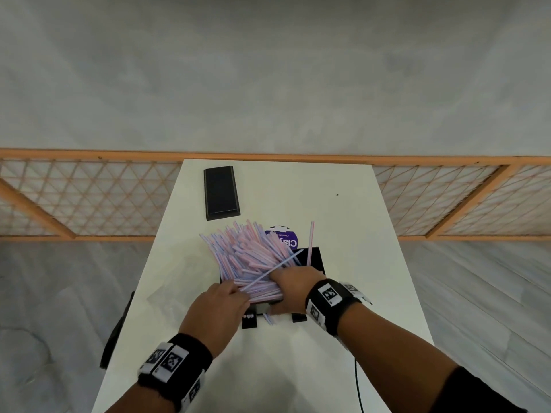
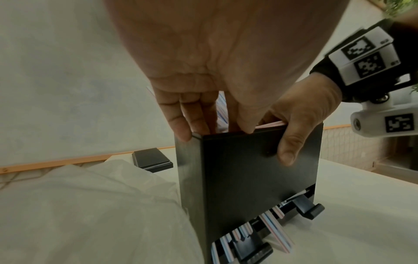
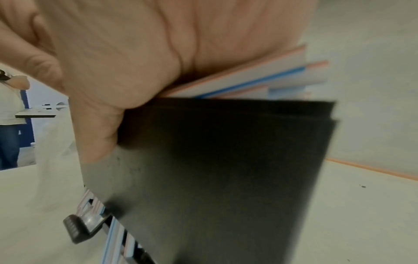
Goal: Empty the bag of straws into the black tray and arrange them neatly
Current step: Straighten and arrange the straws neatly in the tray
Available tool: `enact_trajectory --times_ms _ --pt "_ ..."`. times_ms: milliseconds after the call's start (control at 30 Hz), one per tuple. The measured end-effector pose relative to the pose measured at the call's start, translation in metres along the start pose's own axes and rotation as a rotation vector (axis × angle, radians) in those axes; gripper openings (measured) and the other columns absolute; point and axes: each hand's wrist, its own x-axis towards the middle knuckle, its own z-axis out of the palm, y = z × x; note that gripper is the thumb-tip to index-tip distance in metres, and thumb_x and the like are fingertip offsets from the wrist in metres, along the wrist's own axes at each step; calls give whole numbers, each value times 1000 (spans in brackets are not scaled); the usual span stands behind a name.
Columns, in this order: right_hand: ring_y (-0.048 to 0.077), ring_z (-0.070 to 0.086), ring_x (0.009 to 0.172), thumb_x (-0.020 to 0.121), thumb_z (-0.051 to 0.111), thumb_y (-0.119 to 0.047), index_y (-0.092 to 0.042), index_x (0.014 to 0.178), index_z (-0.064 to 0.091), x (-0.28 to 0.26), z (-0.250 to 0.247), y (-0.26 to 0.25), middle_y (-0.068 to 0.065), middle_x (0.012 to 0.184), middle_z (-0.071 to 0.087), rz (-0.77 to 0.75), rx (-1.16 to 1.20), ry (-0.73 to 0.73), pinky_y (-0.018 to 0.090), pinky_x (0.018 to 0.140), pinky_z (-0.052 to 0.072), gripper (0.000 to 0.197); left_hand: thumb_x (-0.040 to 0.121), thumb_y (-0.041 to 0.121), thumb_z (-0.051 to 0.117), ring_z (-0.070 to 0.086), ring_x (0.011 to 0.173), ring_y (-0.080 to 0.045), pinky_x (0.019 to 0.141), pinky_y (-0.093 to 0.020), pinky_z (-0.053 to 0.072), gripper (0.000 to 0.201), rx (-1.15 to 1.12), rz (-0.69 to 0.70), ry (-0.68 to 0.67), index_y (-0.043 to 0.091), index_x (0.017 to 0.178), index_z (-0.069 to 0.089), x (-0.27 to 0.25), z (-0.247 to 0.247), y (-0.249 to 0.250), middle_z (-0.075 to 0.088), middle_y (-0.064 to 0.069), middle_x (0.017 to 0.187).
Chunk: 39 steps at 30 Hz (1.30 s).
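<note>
The black tray [image 1: 316,259] is a tall box on the white table, heaped with pink and blue striped straws [image 1: 247,257] that fan out to the far left. My left hand [image 1: 235,293] reaches in at its near left corner, fingers [image 2: 181,125] straight against the straws and rim. My right hand [image 1: 286,290] grips the near wall [image 2: 248,169], thumb [image 2: 288,148] outside and fingers over the straw ends [image 3: 260,78]. One straw [image 1: 311,242] stands up at the right. Several straw ends [image 2: 271,225] poke out of the slot at the base.
The clear plastic bag [image 2: 90,205] lies crumpled just left of the tray. A black lid [image 1: 222,193] rests at the far left of the table, a purple round sticker [image 1: 284,238] behind the straws. A black cable [image 1: 357,389] hangs at the near right edge.
</note>
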Motion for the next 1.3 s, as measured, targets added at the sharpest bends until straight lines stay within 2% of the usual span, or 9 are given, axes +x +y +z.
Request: enact_trajectory --times_ms 133,267,367,467,667,867,1000,1167,1300 --pt "21 63 103 72 80 -58 -29 122 56 -9 -6 2 0 115 67 -93 121 69 34 88 53 63 92 30 69 58 76 -20 65 -33 57 6 7 0 46 32 87 71 -7 -2 -2 60 5 91" --pt "18 59 97 73 79 -58 -26 111 62 -15 -8 4 -2 107 65 -168 103 192 32 86 49 53 96 41 42 60 80 -17 71 -29 57 32 -18 -28 75 31 86 72 -8 -6 0 60 7 92" --pt "23 60 94 79 75 -53 -18 105 64 -19 -2 5 3 104 65 -219 30 247 32 80 44 45 97 34 58 59 82 -17 73 -29 56 18 -76 -64 51 28 87 71 -8 -13 6 58 6 97" --pt "25 61 96 86 68 -54 -18 102 63 -22 6 3 3 104 66 -195 -5 206 35 84 49 40 90 26 73 59 81 -20 70 -30 53 7 -119 -95 66 23 86 69 -6 -20 8 59 3 98" --pt "22 63 109 78 58 -69 -27 120 59 -17 30 0 -2 120 66 -92 10 86 40 89 55 59 98 26 59 59 81 -19 70 -32 50 10 -75 -48 27 26 92 67 2 -20 10 63 5 93" --pt "21 64 112 70 58 -75 -33 131 54 -10 34 -5 -5 125 67 -26 34 39 37 93 55 74 79 20 72 69 79 -23 65 -36 45 22 51 -55 -191 32 97 72 8 -16 14 69 7 89" --pt "25 65 110 66 57 -79 -30 128 56 -4 35 -5 -1 123 69 -20 -46 62 40 94 54 79 81 24 71 68 79 -20 64 -34 44 18 71 -48 -164 35 95 71 8 -15 13 68 8 89" --pt "28 62 111 72 57 -77 -28 127 57 -5 31 -7 1 122 69 -23 -120 92 43 100 47 74 79 27 78 66 70 -16 57 -33 45 16 65 -49 -107 36 86 67 7 -10 9 65 11 81" --pt "30 59 114 76 60 -73 -23 126 57 -9 25 -9 4 123 67 -11 -114 84 44 103 41 70 87 30 72 62 68 -16 56 -33 45 11 63 -29 -25 36 85 63 7 -7 7 62 12 81"
